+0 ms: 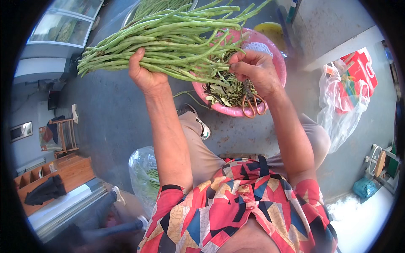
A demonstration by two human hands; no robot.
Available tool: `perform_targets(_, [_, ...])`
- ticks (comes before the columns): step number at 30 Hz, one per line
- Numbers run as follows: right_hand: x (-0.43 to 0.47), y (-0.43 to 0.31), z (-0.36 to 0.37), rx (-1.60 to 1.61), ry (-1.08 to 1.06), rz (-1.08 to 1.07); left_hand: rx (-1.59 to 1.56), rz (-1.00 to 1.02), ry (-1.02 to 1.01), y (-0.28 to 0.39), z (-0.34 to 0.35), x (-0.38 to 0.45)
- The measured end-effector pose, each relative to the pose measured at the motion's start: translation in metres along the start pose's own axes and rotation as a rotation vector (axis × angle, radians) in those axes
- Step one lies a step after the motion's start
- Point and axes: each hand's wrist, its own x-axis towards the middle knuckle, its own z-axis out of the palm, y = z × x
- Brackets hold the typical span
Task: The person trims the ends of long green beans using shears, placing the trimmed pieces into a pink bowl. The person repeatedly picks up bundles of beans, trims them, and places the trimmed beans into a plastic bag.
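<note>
My left hand is closed under a thick bundle of long green beans, holding it nearly level. The loose ends of the bundle fan out to the right. At those ends, the thumb and fingers of my right hand pinch a bean tip, partly hidden by the fingers. Beneath my right hand stands a pink plastic basin with a clear plastic liner. Dark and pale green trimmings lie in it. A pair of scissors with copper-coloured handles rests on its near rim, blades partly hidden.
Behind the bundle is a metal bowl of beans. A yellow basin stands beyond the pink one. To the left lies a clear bag of beans; to the right, a plastic bag with a red box. Another person's legs show lower left.
</note>
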Motion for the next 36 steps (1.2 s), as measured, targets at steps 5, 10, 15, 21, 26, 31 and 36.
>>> perform_targets(5, [-0.007, 0.000, -0.019, -0.015, 0.046, -0.055, 0.077, 0.030, 0.078, 0.000, 0.006, -0.002])
perform_targets(10, [0.011, 0.034, -0.056, -0.386, 0.280, -0.127, 0.039, 0.021, 0.072, 0.006, -0.005, 0.005])
perform_targets(15, [0.017, 0.058, -0.061, -0.913, 0.335, -0.329, 0.022, -0.005, 0.211, 0.005, -0.013, 0.011])
perform_targets(21, [0.017, 0.060, -0.047, -0.695, 0.292, -0.350, -0.002, -0.075, 0.245, 0.005, -0.021, 0.014])
perform_targets(26, [0.018, 0.055, -0.044, -0.537, 0.329, -0.336, 0.021, -0.075, 0.306, 0.000, -0.010, 0.012])
perform_targets(31, [0.012, 0.052, -0.041, -0.515, 0.382, -0.377, 0.019, -0.076, 0.292, -0.001, -0.019, 0.013])
perform_targets(36, [0.016, 0.054, -0.057, -0.362, 0.439, -0.281, 0.006, -0.092, 0.285, 0.003, -0.028, 0.018])
